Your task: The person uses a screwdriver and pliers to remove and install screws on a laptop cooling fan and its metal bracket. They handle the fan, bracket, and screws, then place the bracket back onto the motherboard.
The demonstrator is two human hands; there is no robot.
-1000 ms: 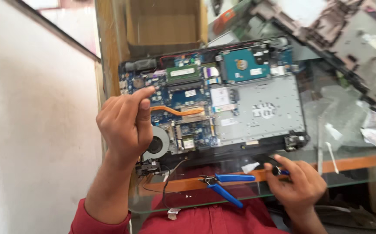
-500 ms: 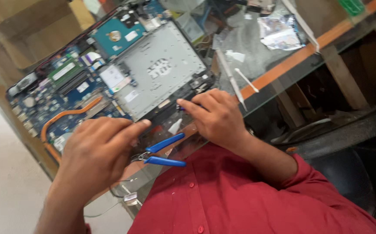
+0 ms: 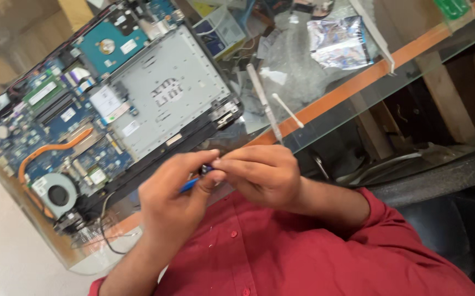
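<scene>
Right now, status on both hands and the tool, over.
Left hand grips blue-handled pliers. Right hand pinches at the tool's tip. Both meet in front of the opened laptop. Nothing between them.

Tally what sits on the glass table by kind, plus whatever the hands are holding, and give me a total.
Opened laptop, circuit boards and fan exposed: 1
White plastic sticks: 2
Crumpled silvery bag: 1
Blue-handled tool, gripped between the left hand and right hand: 1
Total: 5
More clutter lies at the far edge of the glass table, too blurred to sort.
</scene>
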